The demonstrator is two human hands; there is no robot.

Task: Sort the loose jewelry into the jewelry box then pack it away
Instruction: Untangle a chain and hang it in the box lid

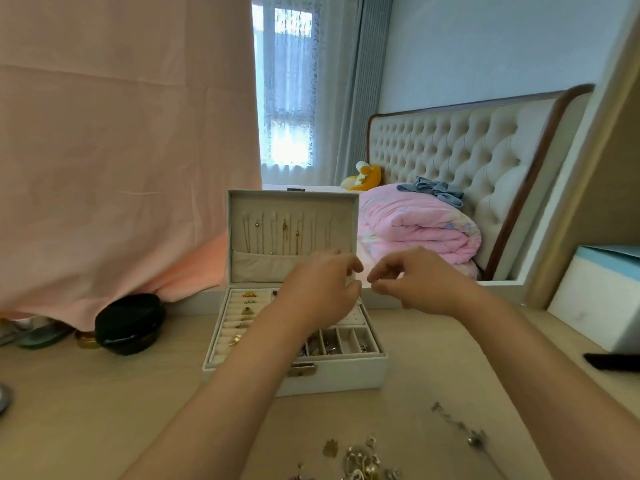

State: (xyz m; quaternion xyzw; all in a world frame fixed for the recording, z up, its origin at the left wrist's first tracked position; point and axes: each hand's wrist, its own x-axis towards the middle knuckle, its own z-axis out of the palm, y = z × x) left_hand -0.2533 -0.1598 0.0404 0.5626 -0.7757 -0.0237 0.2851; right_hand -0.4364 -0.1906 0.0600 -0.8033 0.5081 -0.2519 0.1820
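Sorting looks mid-way: the left hand (pixel 322 289) and right hand (pixel 419 282) meet at frame centre above the open box (pixel 332 375), forearms reaching up from the bottom edge. Both sets of fingers curl into facing pinches, but I cannot tell whether they hold anything. Loose jewelry (pixel 363 459) lies on the counter (pixel 104 410), bottom right. The next move probably needs a fine placement into the box.

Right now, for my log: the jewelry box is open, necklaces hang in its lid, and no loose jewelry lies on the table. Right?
No: the head view shows loose jewelry on the table before the open jewelry box; necklaces do hang in its lid.
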